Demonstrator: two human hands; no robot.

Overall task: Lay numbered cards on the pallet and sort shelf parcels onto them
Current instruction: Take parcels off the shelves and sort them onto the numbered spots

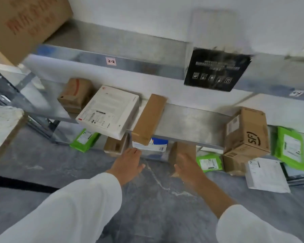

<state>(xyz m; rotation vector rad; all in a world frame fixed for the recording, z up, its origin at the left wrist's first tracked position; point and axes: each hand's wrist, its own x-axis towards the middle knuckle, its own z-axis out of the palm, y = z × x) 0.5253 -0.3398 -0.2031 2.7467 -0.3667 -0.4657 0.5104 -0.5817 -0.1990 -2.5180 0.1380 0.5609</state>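
Both arms in white sleeves reach toward the metal shelf [191,118], and neither hand is holding anything. The left hand [128,164] is spread flat, fingers apart, its fingertips just beneath the overhanging end of the long brown box [148,120] and close to the blue-and-white packet [155,146]; whether it touches either I cannot tell. The right hand [188,166] is blurred but looks spread too, held in front of a small brown carton [180,153] on the bottom level. The long brown box is plain kraft card, narrow, lying at an angle with its near end sticking out past the shelf lip. Beside it on the left lies a flat white box [109,111] with a printed label and a small red mark at its corner, also jutting over the edge, and behind that a squat brown box [75,94] with a red stripe. Further right on the same shelf sits a brown SF carton [247,130], tilted. Green mailers [290,149] and a white envelope [266,175] lie lower down near the grey floor [147,207].
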